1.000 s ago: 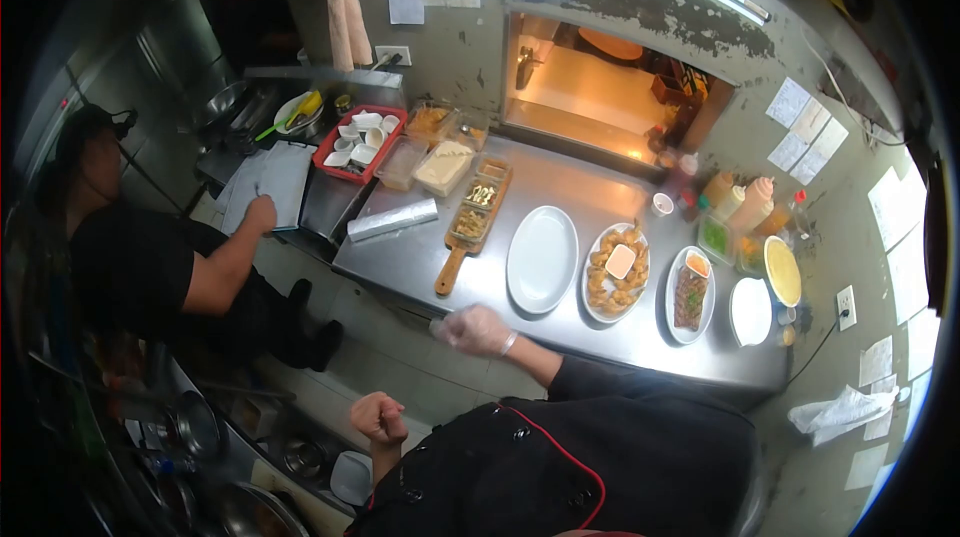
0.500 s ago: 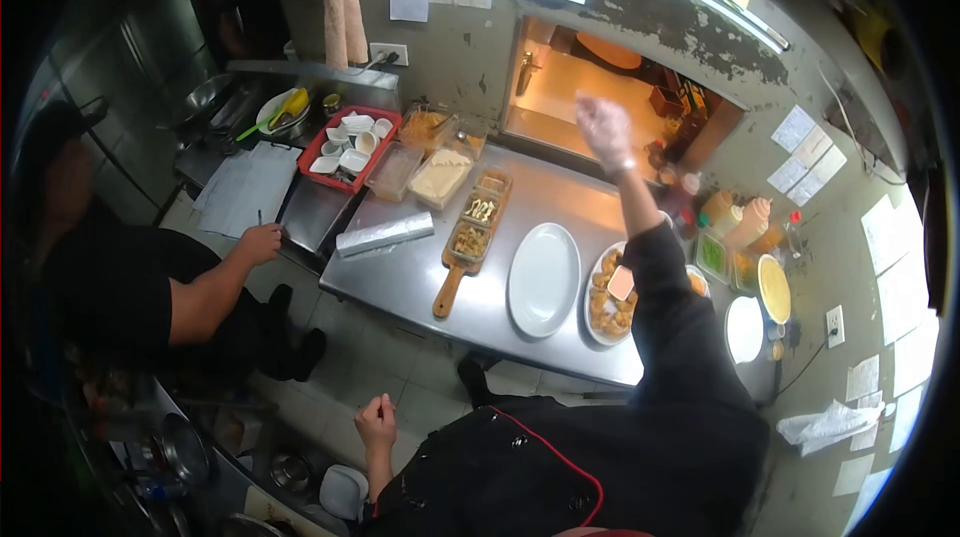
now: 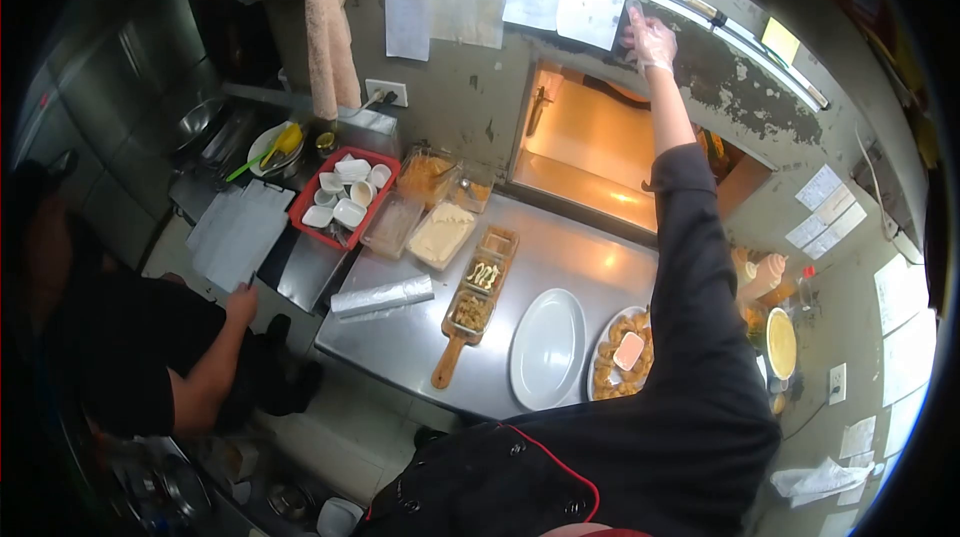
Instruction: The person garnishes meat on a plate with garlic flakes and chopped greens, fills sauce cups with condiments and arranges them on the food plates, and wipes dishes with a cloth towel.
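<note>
My right hand (image 3: 652,41), in a clear glove, is raised high in front of the wall above the lit pass-through window (image 3: 590,152). It is beside the right edge of a white paper (image 3: 590,15); whether it touches the paper I cannot tell. One finger points up, apart from the rest, and I see nothing held. My left hand is out of view. Below my arm are an empty white oval plate (image 3: 548,349) and a plate of golden fried pieces (image 3: 605,377) with a square cup of pink sauce (image 3: 628,350), partly hidden by my sleeve.
A wooden paddle board (image 3: 448,362) with small food dishes lies left of the oval plate. Near it are a foil-like roll (image 3: 383,296), a tub of pale spread (image 3: 441,235) and a red tray of white cups (image 3: 300,207). A co-worker (image 3: 140,347) stands at left; sauce bottles (image 3: 768,273) stand at right.
My right hand has risen from in front of the window to the wall above it, and a finger now points up. My left hand has left the view. The camera view has tilted upward.
</note>
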`<state>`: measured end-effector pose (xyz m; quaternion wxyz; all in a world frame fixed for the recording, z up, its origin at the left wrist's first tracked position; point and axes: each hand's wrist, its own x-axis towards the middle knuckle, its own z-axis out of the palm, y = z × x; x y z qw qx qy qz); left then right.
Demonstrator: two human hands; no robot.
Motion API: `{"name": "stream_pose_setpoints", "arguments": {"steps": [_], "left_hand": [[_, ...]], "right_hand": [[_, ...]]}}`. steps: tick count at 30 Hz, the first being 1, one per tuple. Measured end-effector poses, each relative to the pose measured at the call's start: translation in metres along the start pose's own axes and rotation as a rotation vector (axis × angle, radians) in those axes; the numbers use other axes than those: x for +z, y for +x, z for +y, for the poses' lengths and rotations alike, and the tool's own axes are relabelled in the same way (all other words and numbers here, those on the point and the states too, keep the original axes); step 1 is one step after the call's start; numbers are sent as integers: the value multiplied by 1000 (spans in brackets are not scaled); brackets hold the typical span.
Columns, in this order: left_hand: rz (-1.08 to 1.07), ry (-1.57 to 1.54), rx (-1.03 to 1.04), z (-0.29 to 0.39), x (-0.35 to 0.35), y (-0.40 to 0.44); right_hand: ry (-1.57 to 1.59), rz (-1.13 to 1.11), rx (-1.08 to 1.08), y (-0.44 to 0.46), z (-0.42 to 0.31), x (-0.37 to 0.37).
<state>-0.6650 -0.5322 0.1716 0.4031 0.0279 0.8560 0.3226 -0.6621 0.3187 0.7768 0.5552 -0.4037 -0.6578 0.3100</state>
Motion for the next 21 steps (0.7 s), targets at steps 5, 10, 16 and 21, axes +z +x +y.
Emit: {"name": "stream_pose_setpoints", "arguments": {"steps": [5, 10, 16, 21], "left_hand": [[-50, -57, -81, 4, -18, 29], [-19, -147, -41, -2, -52, 75], [75, -601, -46, 34, -82, 111], [-46, -575, 30, 23, -76, 152]], "right_hand": [[109, 42, 16, 10, -19, 22], [-86, 113, -61, 19, -18, 25], [-148, 139, -20, 2, -24, 14], [-187, 164, -69, 20, 0, -3]]}}
